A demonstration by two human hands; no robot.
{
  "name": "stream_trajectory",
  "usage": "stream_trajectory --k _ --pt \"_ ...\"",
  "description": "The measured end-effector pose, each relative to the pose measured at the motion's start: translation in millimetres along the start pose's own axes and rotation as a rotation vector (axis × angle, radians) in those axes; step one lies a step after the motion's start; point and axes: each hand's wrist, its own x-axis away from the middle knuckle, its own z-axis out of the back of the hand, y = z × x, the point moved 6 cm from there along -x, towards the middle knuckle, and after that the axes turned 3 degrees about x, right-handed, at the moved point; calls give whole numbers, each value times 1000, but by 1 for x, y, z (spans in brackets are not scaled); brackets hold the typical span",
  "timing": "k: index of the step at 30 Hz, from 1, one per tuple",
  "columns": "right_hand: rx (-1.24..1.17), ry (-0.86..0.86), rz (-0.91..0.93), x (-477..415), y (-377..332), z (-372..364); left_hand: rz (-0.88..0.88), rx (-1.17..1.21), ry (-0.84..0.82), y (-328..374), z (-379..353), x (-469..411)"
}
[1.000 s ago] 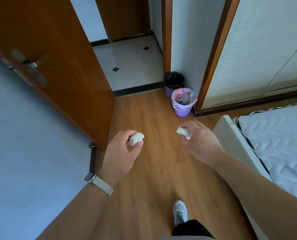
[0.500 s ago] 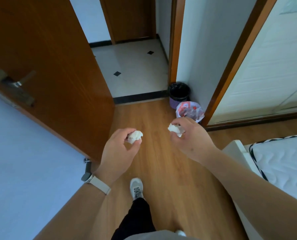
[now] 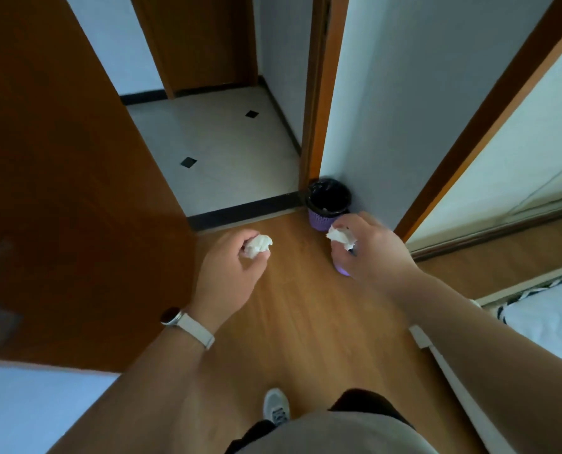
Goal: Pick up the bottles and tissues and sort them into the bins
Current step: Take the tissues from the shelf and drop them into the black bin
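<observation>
Standing on a wood-plank floor point(image 3: 306, 322), the person has one white sneaker point(image 3: 275, 408) showing at the bottom edge, with a bed mattress point(image 3: 551, 319) close by on the right. Both forearms reach forward, and a white-strapped watch point(image 3: 188, 324) sits on the left wrist.

The left hand point(image 3: 227, 276) pinches a crumpled tissue wad point(image 3: 257, 246) between thumb and curled fingers. The wad is slightly longer than wide, runs from lower left to upper right, and pokes out forward. The right hand point(image 3: 371, 250), knuckles up, pinches a second tissue wad point(image 3: 341, 237) at its fingertips. That wad sticks out to the left and has no clear long axis.

Under the right hand only a sliver of a purple bin point(image 3: 342, 269) shows, the hand covering the rest. Just beyond it a purple basket bin with a black liner point(image 3: 320, 221) stands in the corner against the grey wall, beside the wooden door frame point(image 3: 315, 93).

An open brown door point(image 3: 76, 191) fills the left side. A black threshold strip point(image 3: 240, 213) divides the wood from a pale tiled floor point(image 3: 220, 142) with small black diamonds. Far right is a white sliding wardrobe door point(image 3: 518, 158).
</observation>
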Motion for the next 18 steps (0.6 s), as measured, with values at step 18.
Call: stream_trajectory --k 18 --pt "-61 33 0 -215 51 -76 -35 -107 -115 -58 -39 -251"
